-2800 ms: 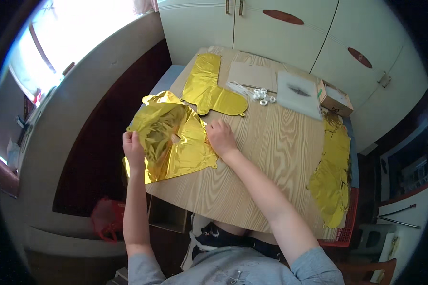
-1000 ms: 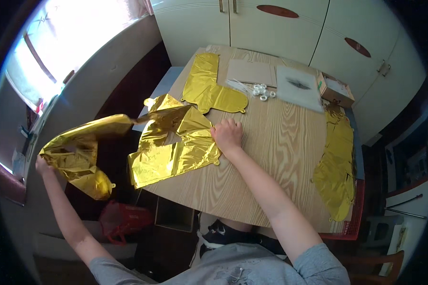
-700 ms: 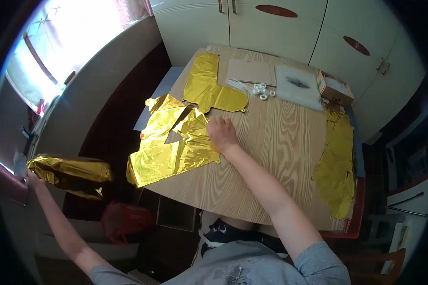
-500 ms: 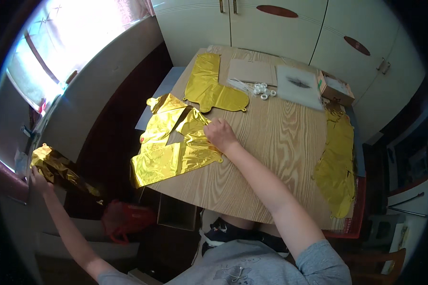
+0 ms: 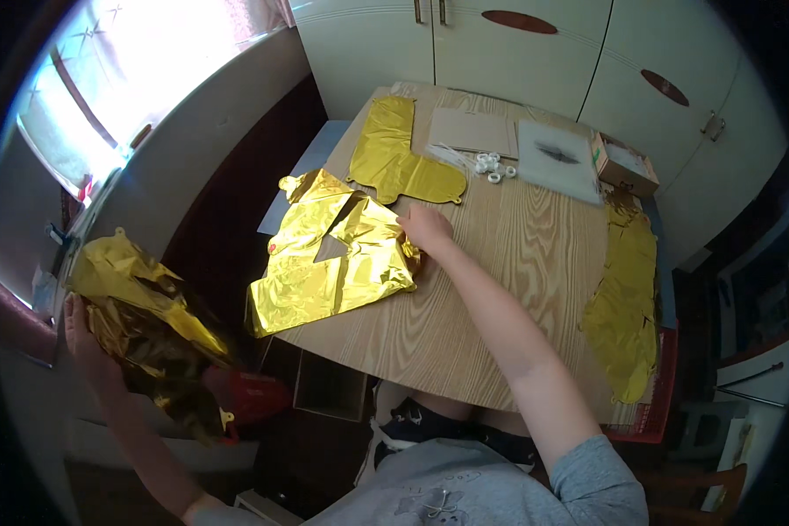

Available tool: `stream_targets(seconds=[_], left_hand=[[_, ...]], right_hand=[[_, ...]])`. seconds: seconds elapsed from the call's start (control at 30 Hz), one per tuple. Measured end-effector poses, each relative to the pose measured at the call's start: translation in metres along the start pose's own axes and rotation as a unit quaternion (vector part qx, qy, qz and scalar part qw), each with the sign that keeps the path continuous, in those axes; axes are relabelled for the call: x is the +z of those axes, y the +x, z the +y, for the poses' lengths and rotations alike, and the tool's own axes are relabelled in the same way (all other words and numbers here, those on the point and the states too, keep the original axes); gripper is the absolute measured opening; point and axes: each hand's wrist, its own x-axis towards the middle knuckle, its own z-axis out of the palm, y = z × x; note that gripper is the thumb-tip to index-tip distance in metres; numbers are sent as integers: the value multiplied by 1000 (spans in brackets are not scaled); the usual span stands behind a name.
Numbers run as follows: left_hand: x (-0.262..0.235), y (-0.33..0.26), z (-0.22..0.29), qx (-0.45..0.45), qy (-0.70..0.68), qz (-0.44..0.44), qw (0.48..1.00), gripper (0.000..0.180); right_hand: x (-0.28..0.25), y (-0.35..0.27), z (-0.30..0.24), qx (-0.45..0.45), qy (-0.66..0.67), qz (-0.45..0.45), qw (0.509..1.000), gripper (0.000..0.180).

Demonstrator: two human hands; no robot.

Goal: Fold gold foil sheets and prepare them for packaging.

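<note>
My left hand [image 5: 83, 337] is stretched far out to the left, off the table, gripping a crumpled gold foil balloon [image 5: 145, 324] that hangs down beside a ledge. My right hand [image 5: 425, 230] rests on the right edge of a second flat gold foil balloon [image 5: 333, 259], which lies on the left part of the wooden table [image 5: 500, 298] and overhangs its edge. A third gold foil shape [image 5: 394, 158] lies flat further back on the table.
At the table's back lie a cardboard sheet [image 5: 472, 131], small white rings [image 5: 491, 165], a clear plastic bag [image 5: 557, 159] and a small box [image 5: 627, 167]. More gold foil [image 5: 627, 298] drapes over the right edge. White cabinets [image 5: 517, 44] stand behind. A red object [image 5: 254, 394] sits on the floor.
My left hand carried one gold foil balloon off the table and swung it far out to the left and down. My right hand stayed on the foil that remains on the table.
</note>
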Motion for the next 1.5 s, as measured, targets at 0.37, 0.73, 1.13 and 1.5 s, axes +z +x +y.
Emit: stream_targets(seconds=[0.37, 0.73, 1.13, 1.5], left_hand=[[100, -87, 2, -92, -68, -179, 977, 20], [299, -245, -39, -405, -176, -439, 782, 7], [367, -252, -72, -399, -405, -327, 755, 20], [232, -228, -31, -174, -568, -338, 730, 39]], right_hand=[[-16, -25, 9, -87, 120, 22, 989, 62], [-113, -202, 61, -99, 493, 123, 855, 50], [-99, -310, 39, -139, 67, 277, 948, 86], [-92, -295, 33, -297, 134, 295, 898, 29]])
